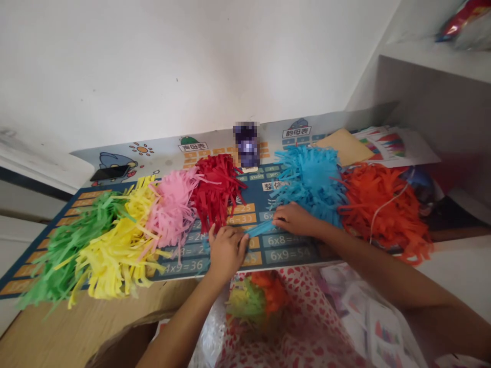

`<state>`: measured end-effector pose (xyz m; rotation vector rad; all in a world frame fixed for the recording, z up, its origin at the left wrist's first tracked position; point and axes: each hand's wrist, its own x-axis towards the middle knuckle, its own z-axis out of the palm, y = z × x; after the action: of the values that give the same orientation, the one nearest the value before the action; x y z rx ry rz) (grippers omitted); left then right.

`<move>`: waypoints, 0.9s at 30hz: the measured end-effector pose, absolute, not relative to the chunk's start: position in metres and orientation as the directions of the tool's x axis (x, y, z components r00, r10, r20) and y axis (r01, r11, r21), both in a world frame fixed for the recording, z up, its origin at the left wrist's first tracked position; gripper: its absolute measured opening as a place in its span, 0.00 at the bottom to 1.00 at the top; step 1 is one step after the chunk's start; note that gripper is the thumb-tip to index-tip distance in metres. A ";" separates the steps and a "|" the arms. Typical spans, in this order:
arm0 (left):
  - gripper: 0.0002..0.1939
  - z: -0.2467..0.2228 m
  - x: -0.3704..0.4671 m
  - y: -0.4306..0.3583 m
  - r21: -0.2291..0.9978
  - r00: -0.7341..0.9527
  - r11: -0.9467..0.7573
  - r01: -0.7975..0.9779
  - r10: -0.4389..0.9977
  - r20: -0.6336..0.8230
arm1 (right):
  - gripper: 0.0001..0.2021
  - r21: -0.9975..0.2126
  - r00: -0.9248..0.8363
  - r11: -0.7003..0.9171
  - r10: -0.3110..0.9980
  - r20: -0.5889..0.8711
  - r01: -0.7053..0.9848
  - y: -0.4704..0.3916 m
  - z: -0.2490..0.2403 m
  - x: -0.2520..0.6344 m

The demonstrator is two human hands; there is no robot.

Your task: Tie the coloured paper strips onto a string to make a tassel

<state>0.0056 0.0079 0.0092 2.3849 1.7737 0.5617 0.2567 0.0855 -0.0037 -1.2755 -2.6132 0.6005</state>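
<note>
The left hand (227,251) covers the narrow blue tissue-paper strip (260,229), its grip I cannot tell; the right hand (293,219) pinches it farther along; seemingly straightening or twisting is in hand, calling for steady tension; beyond lies the fringed light-blue paper bunch (312,179).

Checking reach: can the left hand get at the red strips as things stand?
Probably yes: the left hand is right at the near edge of the red strips, with nothing visible in between. It does seem occupied with the blue strip, though.
</note>
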 end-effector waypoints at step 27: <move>0.07 0.001 0.003 0.033 -0.027 0.607 -0.625 0.780 0.745 0.277 | 0.08 0.022 -0.811 0.831 0.536 0.232 0.556 0.068 0.009 0.233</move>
<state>0.0031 0.0328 0.0006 2.9439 1.4063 0.3962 0.2334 0.0680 0.0089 -0.8444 -2.7960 -0.1300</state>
